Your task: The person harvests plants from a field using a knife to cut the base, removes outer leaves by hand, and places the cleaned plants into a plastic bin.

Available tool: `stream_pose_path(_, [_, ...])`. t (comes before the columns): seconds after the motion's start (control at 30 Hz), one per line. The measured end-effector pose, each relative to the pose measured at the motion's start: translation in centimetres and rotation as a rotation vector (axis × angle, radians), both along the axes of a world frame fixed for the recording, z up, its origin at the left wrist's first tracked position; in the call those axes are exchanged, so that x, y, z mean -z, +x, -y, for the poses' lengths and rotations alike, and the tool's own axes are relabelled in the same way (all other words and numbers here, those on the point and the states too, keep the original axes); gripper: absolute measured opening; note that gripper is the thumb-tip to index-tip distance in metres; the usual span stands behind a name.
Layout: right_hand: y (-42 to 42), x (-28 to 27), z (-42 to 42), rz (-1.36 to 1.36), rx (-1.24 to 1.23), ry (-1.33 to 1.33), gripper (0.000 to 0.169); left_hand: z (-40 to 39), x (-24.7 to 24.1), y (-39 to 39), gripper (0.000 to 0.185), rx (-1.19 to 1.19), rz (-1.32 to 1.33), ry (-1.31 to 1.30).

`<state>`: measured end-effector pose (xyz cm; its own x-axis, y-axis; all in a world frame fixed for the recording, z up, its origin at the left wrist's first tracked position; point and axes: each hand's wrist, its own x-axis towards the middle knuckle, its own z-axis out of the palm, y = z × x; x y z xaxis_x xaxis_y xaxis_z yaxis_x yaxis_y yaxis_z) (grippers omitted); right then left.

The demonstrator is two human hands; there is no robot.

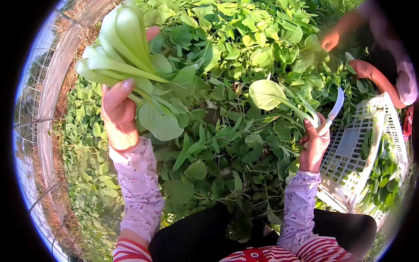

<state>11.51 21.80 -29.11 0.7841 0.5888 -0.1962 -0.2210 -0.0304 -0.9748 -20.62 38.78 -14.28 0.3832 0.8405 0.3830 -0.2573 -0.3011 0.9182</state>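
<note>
Several heads of bok choy with pale green stalks are bunched in my left hand, raised at the upper left, their leaves hanging to the right. My right hand, at the right, grips a small curved knife with a pale handle, its blade pointing up. The same hand holds another bok choy, whose broad leaf reaches to the upper left. Dense leafy plants grow low between my hands.
A white plastic crate of leafy greens stands tilted at my right. Beyond it, a co-worker's hand reaches into the plants and the co-worker's other arm is near the crate. A pale curved border strip runs along the left.
</note>
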Motion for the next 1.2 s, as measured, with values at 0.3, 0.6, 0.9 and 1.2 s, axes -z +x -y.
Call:
stream_pose_path(0.3, [1.0,-17.7,4.7,0.777,-0.378,-0.079,0.046,7.5,0.0,2.2,0.079,0.057,0.017,-0.142])
stream_pose_path(0.6, [-5.8,-16.6,2.8,0.046,-0.816,0.173,0.038,12.3,4.1,6.1,0.084,0.285,-0.082,-0.275])
stream_pose_path(0.9, [-9.4,-14.2,1.1,-0.007,-0.547,0.317,0.047,13.3,7.2,9.2,0.068,0.127,-0.153,-0.353])
stream_pose_path(1.2, [-7.0,-9.6,-4.5,-0.238,-0.812,0.247,0.043,10.2,9.1,6.1,0.074,0.241,0.012,-0.665])
